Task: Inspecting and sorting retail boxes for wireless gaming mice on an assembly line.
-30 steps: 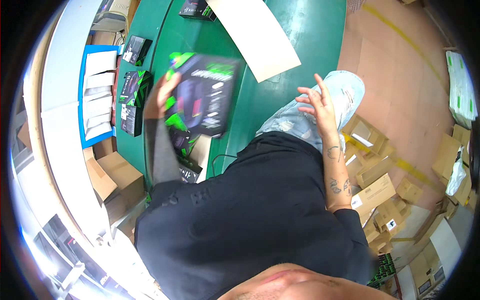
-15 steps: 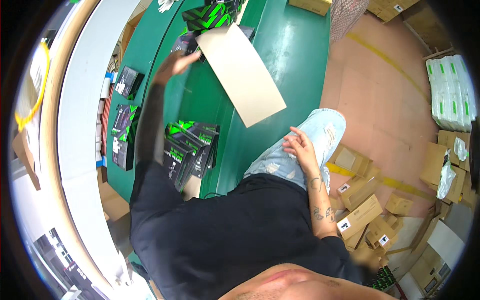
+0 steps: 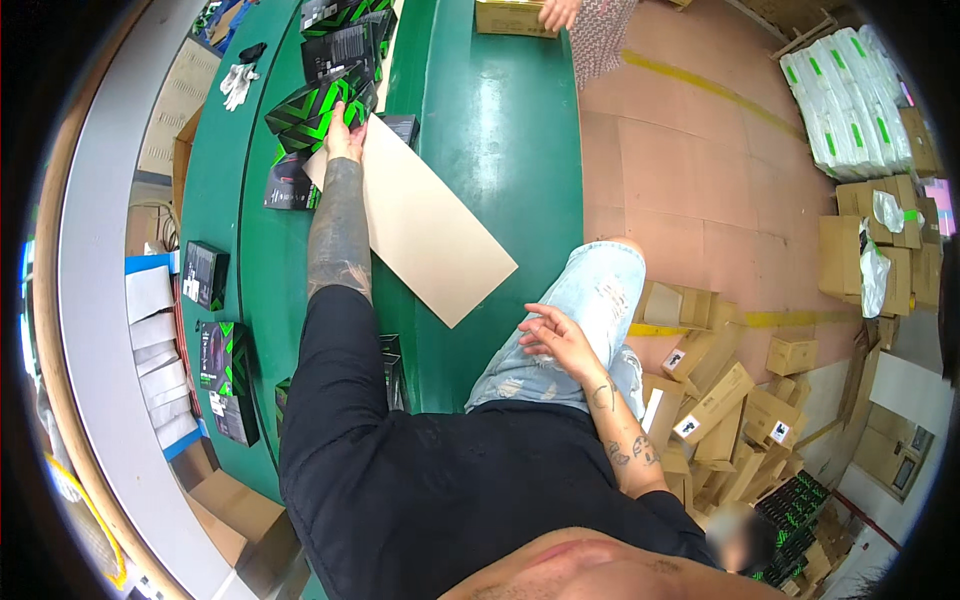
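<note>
At the far left of the green table (image 3: 500, 130), my left hand (image 3: 346, 138) reaches out with its fingers closed on a black and green box (image 3: 315, 112) in a pile. Part of the grip is hidden by the hand itself. Another dark box (image 3: 290, 185) lies beneath it. A flat beige cardboard sheet (image 3: 430, 225) slants across the table beside my left forearm, one end by the piled boxes. My right hand (image 3: 552, 342) holds nothing; its fingers are loosely spread above my thigh.
Dark boxes (image 3: 222, 355) stand along the table's left side, near white gloves (image 3: 238, 86). Another person's hand (image 3: 558, 14) rests by a carton (image 3: 515, 18) at the far end. Brown cartons (image 3: 715, 400) crowd the floor to my right; white-wrapped packs (image 3: 845, 100) are stacked beyond.
My left hand has reached farther out and taken hold of a black and green box. My right hand stays over my thigh. The view has shifted, bringing another person's hand into sight.
</note>
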Demonstrator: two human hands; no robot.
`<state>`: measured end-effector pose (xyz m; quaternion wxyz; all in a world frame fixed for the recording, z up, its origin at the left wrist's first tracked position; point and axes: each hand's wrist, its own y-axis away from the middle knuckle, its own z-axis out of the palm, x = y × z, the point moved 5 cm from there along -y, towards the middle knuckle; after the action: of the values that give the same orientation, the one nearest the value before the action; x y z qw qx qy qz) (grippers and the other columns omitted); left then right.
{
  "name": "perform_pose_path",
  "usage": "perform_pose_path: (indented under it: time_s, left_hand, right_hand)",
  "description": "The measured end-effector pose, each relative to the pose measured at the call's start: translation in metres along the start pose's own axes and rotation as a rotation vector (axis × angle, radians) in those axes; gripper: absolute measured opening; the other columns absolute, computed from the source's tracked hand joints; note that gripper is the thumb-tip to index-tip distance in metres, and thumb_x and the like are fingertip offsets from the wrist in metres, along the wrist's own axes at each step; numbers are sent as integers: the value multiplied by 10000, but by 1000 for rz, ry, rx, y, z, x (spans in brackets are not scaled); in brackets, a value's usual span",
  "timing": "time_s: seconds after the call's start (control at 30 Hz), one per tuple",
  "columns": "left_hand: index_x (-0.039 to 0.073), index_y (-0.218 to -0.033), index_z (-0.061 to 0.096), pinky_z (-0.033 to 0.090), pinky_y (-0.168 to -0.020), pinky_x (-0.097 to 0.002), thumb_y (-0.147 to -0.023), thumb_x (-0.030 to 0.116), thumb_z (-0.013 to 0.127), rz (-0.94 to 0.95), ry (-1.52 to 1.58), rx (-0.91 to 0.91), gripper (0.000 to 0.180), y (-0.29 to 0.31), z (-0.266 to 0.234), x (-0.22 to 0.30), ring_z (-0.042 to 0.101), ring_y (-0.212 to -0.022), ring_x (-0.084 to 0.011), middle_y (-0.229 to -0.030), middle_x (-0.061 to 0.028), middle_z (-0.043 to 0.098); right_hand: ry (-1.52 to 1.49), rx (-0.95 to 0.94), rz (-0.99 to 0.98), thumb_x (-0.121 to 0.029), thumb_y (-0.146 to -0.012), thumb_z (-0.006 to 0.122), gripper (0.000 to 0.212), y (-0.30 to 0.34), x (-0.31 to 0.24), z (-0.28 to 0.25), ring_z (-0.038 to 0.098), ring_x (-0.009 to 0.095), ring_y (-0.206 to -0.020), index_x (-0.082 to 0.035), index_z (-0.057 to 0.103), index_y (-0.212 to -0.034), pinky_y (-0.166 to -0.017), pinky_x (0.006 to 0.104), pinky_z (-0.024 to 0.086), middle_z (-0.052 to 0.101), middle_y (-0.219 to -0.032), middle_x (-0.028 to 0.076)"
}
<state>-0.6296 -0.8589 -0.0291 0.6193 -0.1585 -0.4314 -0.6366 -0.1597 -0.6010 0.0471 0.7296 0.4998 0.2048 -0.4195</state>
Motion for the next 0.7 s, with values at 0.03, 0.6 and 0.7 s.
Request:
perform_pose_path:
  time_s: [0.03,0.6,0.7]
  left_hand:
    - [163,-1015,536,468,-727,-400,-719,242,682,-38,12,99,339,5,-8,-1,553,-831,-219,-938,-47,579]
    - [-42,-956,547,463,-716,-272,-475,-28,432,-296,129,-393,494,393,22,-21,578,-797,-225,-842,-95,592]
    - [-34,-1155,433,441,-790,-231,-446,-20,420,-359,-134,-619,709,422,46,-18,547,-932,-193,-1046,-103,543]
  right_hand:
    - [-26,-11,-9,-169,-897,481,383,0,-1,1,565,175,-893,-43,385,-1246,-752,300,499,540,-1027,93]
    - [-240,-37,-560,-324,-844,554,650,39,-95,-16,528,217,-990,-68,232,-1347,-822,316,441,509,-1138,151]
    - [-237,-350,-677,-353,-813,577,748,61,-121,-5,508,213,-1030,-76,158,-1367,-869,327,411,464,-1205,142]
